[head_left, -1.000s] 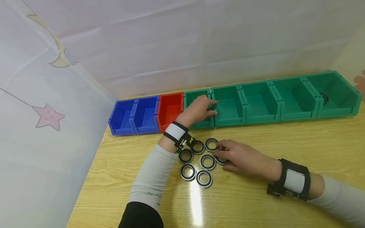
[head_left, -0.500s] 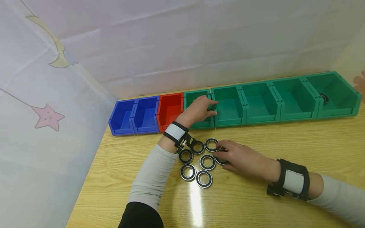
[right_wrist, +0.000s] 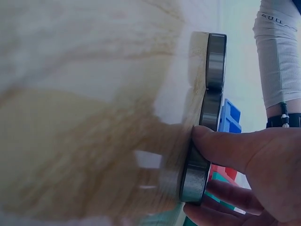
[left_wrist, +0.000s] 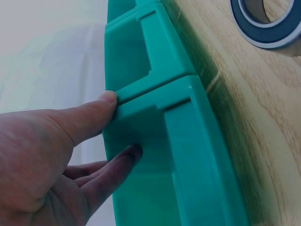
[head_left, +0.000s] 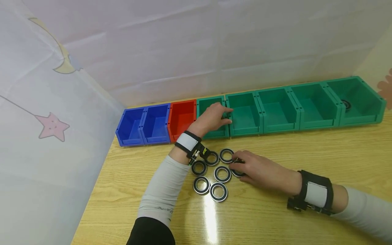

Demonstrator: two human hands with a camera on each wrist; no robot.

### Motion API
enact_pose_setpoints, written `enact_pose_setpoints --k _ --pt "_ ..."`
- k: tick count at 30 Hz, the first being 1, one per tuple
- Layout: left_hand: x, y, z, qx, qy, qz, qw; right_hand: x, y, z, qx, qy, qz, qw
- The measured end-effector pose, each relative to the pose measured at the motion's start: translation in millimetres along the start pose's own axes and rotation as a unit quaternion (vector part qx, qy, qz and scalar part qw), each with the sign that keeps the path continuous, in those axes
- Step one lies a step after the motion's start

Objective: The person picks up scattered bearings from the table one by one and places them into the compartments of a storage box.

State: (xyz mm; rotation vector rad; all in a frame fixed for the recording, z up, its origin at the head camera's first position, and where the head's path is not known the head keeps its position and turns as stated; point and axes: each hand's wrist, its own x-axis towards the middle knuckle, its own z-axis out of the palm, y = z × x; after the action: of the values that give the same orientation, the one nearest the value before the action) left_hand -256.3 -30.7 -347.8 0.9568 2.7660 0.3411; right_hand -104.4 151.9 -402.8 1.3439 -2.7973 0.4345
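My left hand (head_left: 212, 117) rests at the leftmost green bin (head_left: 215, 134), fingers loosely extended toward the wall beside the neighbouring green bin (head_left: 246, 130). In the left wrist view its thumb (left_wrist: 108, 98) touches the rim where two bins meet, while the other fingers reach into a bin holding nothing. My right hand (head_left: 257, 168) grips a black-faced ball bearing (right_wrist: 194, 181) flat on the table, thumb at one edge and fingers at the opposite one. Several like bearings lie close by, among them one bearing (head_left: 222, 174) to its left and another bearing (head_left: 218, 192) nearer me.
Along the back wall runs a row of bins: two blue ones, including this blue bin (head_left: 130, 140), a red bin (head_left: 182, 119) and several green ones. A bearing (head_left: 346, 104) sits in the far-right green bin (head_left: 361, 119). The wooden table (head_left: 122, 190) reflects light in front.
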Motion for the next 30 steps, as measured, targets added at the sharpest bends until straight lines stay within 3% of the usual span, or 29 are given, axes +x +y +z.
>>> enact_pose_setpoints --k 13,30 --pt "-2.6 0.3 -0.3 -0.006 0.003 -0.004 1.0000 -4.9 1.1 -0.8 -0.004 0.024 -0.019 0.9995" --pt "-3.2 0.5 -0.7 0.001 0.001 -0.001 1.0000 -8.6 0.9 -15.8 -0.019 0.021 -0.013 0.9995"
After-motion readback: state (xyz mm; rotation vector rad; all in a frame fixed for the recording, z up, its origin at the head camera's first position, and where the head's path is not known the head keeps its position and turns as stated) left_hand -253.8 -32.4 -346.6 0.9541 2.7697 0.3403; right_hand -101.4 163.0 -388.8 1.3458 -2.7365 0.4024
